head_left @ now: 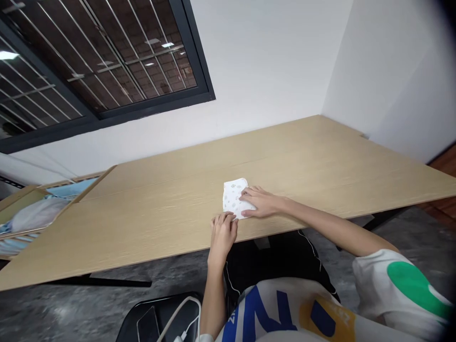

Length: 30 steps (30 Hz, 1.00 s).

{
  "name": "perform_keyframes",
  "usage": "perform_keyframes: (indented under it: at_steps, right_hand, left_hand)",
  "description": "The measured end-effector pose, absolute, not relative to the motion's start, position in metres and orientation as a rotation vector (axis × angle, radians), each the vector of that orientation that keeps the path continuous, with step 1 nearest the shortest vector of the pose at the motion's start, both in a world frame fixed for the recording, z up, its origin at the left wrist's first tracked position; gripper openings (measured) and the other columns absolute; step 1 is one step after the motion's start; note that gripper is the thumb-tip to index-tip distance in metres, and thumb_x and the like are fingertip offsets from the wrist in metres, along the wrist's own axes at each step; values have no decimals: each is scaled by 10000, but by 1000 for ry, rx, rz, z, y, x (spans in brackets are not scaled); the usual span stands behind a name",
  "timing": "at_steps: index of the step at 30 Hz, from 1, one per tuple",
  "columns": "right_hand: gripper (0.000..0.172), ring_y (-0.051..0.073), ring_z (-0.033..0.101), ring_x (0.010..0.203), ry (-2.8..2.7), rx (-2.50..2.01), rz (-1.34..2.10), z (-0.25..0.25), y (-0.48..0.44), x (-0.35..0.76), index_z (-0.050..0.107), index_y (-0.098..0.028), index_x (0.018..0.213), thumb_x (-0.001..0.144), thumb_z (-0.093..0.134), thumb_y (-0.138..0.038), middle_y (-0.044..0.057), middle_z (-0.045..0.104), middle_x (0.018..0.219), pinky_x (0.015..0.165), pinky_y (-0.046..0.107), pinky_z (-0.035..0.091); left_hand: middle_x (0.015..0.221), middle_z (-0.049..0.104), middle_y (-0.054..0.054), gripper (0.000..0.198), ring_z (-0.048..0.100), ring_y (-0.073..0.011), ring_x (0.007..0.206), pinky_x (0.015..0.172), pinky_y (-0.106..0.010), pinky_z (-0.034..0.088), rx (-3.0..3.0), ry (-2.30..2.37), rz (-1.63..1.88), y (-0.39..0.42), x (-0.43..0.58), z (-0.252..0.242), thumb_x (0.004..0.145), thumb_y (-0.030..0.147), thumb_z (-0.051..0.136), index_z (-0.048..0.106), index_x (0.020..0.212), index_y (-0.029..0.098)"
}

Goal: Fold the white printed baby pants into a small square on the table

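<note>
Inside wooden crib (25, 232), blue fabric (73, 188)

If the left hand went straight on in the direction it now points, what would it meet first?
Most likely the white patterned cloth: the left hand is right at its near edge. Whether it already touches the cloth is hard to tell.

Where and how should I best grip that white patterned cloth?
Probably pinch the far left corner of the white patterned cloth from the left: it lies fairly flat on the pale wood-grain table, that corner uncovered. The right hand covers part of its right side; the left hand is at the near edge.
</note>
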State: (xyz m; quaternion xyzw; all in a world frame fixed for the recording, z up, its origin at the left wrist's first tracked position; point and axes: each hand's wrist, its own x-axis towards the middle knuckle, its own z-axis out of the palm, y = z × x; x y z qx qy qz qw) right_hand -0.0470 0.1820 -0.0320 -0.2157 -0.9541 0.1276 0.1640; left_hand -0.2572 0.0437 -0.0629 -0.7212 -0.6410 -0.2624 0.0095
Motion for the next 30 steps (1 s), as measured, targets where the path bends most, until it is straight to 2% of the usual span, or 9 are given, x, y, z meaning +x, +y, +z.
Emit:
perform_keyframes:
  at_steps: [5, 9, 12, 15, 18, 21, 24, 27, 30]
  right_hand:
    - [773, 403, 451, 1425, -2759, -625, 342, -49, 157, -29, 548, -113, 1490, 924, 634, -634, 241, 492, 1551, 1172, 576, 352]
    - [516, 355, 494, 1422, -2668, -633, 306, -55, 147, -25, 602, -134, 1429, 968, 605, -366, 220, 544, 1522, 1163, 560, 387]
    - [317, 305, 632, 1245, -2584, -568, 324, -55, 139, -22, 694, -168, 1257, 1016, 504, -251, 175, 703, 1291, 1090, 528, 457]
    - [264, 282, 689, 1069, -2548, -578, 419, -51, 130, -17, 711, -181, 1148, 1051, 498, -302, 136, 754, 1094, 1011, 481, 498]
    - [287, 276, 691, 1010, -2506, -672, 559, -43, 124, -11, 692, -202, 1158, 1067, 492, -387, 118, 755, 1073, 924, 433, 516]
    - [290, 246, 690, 926, -2442, -768, 737, -32, 124, -9, 670, -226, 1168, 1066, 495, -434, 75, 751, 1017, 817, 364, 510]
    - [282, 225, 692, 862, -2311, -861, 858, -26, 131, -15, 651, -225, 1162, 1052, 517, -447, 51, 751, 981, 755, 329, 495]
    - [279, 240, 695, 946, -2175, -934, 808, -28, 145, -27, 637, -219, 1172, 1039, 541, -445, 68, 752, 1058, 805, 341, 498]
    - [255, 250, 679, 993, -2173, -979, 680, -37, 161, -40, 623, -209, 1181, 1045, 539, -407, 86, 734, 1095, 852, 366, 501]
  left_hand:
    - [1101, 722, -78, 265, 620, -235, 1057, 1014, -445, 365, -2266, -2035, -742, 53, -254, -59, 1091, 299, 385, 633, 1064, 213]
    - [1109, 705, -75, 285, 617, -233, 1069, 1014, -437, 369, -2292, -2077, -769, 45, -252, -48, 1100, 305, 324, 595, 1077, 222]
    - [1197, 697, -62, 265, 612, -222, 1151, 1044, -431, 363, -2371, -2069, -854, 29, -254, -36, 1097, 337, 353, 602, 1085, 247]
    - [1350, 661, -43, 193, 588, -242, 1270, 1101, -448, 349, -2484, -2056, -897, 15, -262, -29, 1004, 437, 597, 630, 1105, 275]
    - [1355, 677, -36, 343, 600, -265, 1291, 1133, -462, 357, -2560, -2079, -940, 15, -272, -31, 875, 465, 761, 659, 1156, 296]
    - [1199, 742, -43, 241, 662, -249, 1172, 1076, -433, 431, -2508, -2149, -1092, 26, -278, -40, 936, 452, 671, 706, 1089, 269]
    - [1002, 752, -54, 300, 692, -222, 944, 900, -371, 521, -2331, -2231, -1322, 39, -276, -49, 968, 493, 595, 703, 1016, 218]
    - [954, 739, -55, 363, 674, -203, 822, 798, -345, 540, -2129, -2305, -1498, 51, -269, -56, 943, 501, 609, 644, 1130, 192]
    - [969, 741, -67, 458, 687, -217, 822, 836, -390, 557, -2007, -2372, -1481, 57, -263, -60, 938, 443, 604, 542, 1304, 174]
